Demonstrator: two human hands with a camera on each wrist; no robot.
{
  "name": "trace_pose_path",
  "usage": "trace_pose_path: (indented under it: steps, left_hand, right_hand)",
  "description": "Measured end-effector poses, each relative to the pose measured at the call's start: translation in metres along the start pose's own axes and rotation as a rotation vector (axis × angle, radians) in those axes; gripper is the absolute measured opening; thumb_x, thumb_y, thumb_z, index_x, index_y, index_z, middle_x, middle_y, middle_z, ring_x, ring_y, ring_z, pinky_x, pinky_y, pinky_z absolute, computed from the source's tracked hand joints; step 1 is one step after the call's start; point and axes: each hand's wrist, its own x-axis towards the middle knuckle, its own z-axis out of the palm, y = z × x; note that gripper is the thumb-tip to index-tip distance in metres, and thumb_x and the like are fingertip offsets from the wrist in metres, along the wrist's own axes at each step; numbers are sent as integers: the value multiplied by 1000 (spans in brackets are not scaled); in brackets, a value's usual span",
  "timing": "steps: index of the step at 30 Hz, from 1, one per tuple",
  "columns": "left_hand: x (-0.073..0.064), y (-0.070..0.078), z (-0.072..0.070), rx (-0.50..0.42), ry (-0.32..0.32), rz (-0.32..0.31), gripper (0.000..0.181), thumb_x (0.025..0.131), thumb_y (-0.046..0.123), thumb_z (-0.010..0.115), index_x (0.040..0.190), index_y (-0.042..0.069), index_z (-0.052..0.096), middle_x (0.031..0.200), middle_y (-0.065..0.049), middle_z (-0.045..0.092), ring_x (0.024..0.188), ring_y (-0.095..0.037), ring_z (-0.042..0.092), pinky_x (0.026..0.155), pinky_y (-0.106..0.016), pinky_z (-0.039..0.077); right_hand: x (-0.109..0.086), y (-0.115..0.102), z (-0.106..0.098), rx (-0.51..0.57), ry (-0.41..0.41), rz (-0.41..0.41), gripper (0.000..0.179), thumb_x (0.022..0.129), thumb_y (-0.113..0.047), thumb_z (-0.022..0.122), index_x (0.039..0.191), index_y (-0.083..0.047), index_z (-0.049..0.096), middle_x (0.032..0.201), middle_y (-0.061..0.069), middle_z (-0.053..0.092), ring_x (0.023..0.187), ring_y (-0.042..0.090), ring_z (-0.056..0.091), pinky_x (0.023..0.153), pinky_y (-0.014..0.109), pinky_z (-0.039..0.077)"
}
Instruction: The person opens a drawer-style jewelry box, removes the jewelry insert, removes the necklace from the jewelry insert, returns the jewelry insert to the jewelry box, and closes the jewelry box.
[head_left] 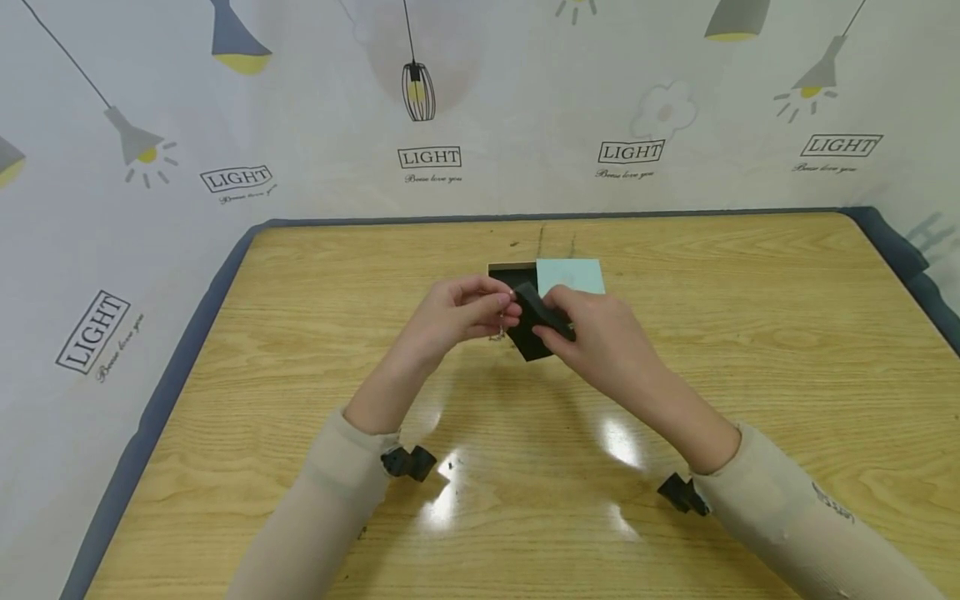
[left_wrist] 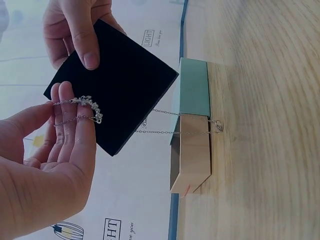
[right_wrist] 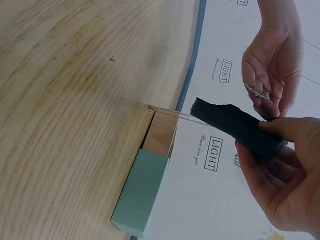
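Observation:
My left hand pinches the thin chain of a silver necklace between thumb and fingers. Its sparkling curved pendant lies across the fingertips, and the chain dangles in a long loop toward the table. Close beside it, my right hand grips a square black jewelry box insert by one edge, tilted. In the right wrist view the insert shows its thick side. Behind both hands sits a small box with a mint green lid partly drawn over a beige tray; the tray is dark inside.
The wood-grain table has a dark blue edging along its back and sides. A pale wall covering printed with lamps rises behind it. Small black devices are strapped at both wrists.

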Motion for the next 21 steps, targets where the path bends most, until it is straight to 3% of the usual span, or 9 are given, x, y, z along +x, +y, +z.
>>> trace_pose_path:
  steps: [21]
  left_hand:
    - [-1, 2, -1, -26, 46, 42, 22, 104, 14, 52, 116, -2, 61, 93, 1, 71, 85, -7, 70, 80, -24, 60]
  right_hand:
    - [-2, 2, 1, -1, -18, 17, 19, 90, -20, 75, 100, -8, 64, 86, 8, 74, 64, 16, 63, 55, 31, 52]
